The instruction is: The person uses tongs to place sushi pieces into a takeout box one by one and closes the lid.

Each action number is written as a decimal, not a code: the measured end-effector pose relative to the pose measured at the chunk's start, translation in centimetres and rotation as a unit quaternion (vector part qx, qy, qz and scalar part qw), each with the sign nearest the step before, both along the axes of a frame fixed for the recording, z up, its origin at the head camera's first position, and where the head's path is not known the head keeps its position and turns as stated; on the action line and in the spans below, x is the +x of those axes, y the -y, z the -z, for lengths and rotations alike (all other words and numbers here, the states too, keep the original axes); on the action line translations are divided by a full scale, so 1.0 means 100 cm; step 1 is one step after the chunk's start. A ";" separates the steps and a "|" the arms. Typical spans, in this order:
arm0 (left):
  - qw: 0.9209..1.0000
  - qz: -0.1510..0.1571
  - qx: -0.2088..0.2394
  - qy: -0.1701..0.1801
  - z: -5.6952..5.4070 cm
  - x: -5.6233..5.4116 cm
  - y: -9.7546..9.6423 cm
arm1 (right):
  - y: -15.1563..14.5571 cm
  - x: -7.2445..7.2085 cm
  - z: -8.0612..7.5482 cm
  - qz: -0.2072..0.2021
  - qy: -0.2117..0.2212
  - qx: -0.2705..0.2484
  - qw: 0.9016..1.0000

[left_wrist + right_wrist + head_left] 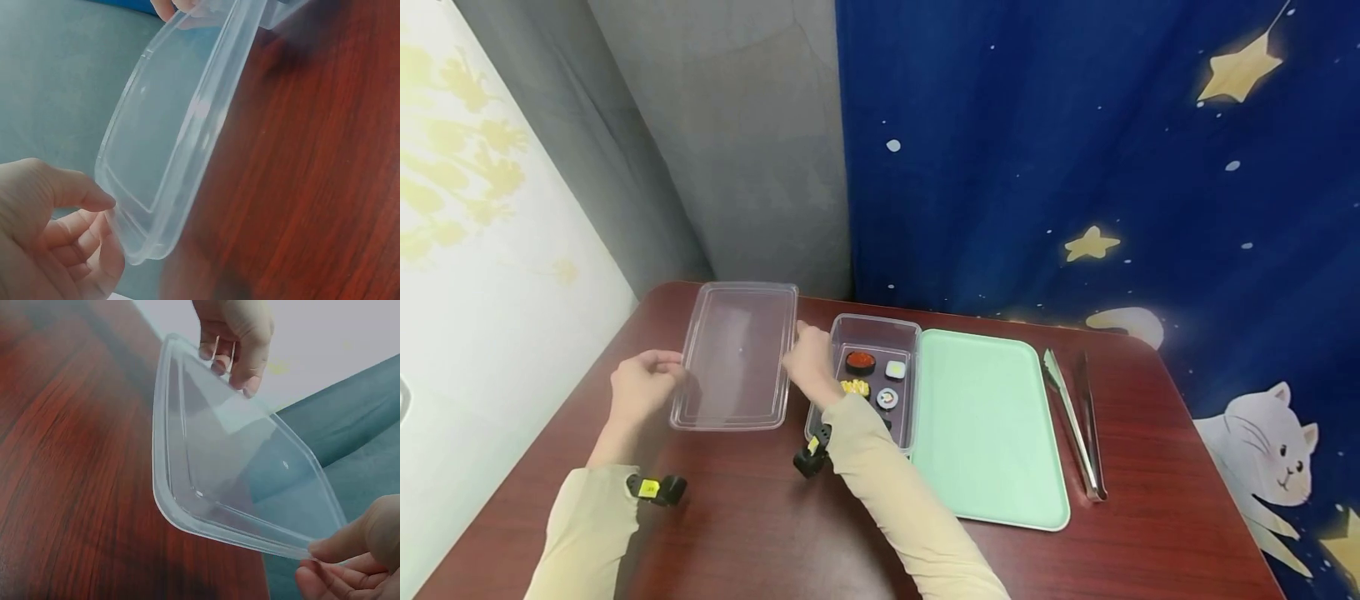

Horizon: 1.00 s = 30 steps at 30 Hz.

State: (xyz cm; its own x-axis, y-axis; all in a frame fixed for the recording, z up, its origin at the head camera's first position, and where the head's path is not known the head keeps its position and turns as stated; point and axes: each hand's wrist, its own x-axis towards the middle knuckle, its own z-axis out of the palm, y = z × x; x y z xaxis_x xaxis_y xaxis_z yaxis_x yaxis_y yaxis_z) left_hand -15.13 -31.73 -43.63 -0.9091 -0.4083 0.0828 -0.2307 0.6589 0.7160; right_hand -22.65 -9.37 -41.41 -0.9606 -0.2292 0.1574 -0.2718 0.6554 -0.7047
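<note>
A clear plastic lid (737, 358) is held up between both hands, tilted above the left part of the table. My left hand (642, 383) pinches its left edge, thumb against fingers, as the left wrist view shows on the lid (156, 125). At the opposite edge, my right hand (359, 556) grips the rim between thumb and fingers. Just right of the lid stands a clear plastic container (917, 379), partly covered by my right hand and forearm. Several sushi pieces lie in it, among them a red-topped one (860, 362) and a yellow-topped one (855, 387).
A pale green tray (988, 425) lies against the container's right side. Metal tongs (1078, 442) rest beyond it, their arms spread. The dark red wooden table (737, 517) ends at grey and blue curtains (970, 167) behind and a white wall at left.
</note>
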 end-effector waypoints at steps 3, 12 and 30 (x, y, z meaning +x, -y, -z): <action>1.000 -0.003 -0.005 -0.018 -0.004 -0.001 -0.001 | -0.003 -0.001 -0.001 0.000 0.001 -0.032 0.999; 0.998 -0.013 -0.005 -0.066 -0.011 -0.001 -0.007 | -0.013 0.000 -0.005 0.014 -0.021 -0.089 0.996; 0.975 -0.052 0.037 -0.211 -0.014 0.000 -0.018 | -0.029 0.014 -0.024 -0.020 -0.044 -0.212 0.976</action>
State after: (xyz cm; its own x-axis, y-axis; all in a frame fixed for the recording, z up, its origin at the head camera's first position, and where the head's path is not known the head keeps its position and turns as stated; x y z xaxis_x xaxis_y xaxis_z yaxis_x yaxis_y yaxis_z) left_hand -15.15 -29.90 -42.23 -0.7536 -0.5164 0.4067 0.0314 0.5897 0.8070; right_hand -21.25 -6.49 -39.06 -0.9307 -0.1632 0.3274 -0.3628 0.2975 -0.8831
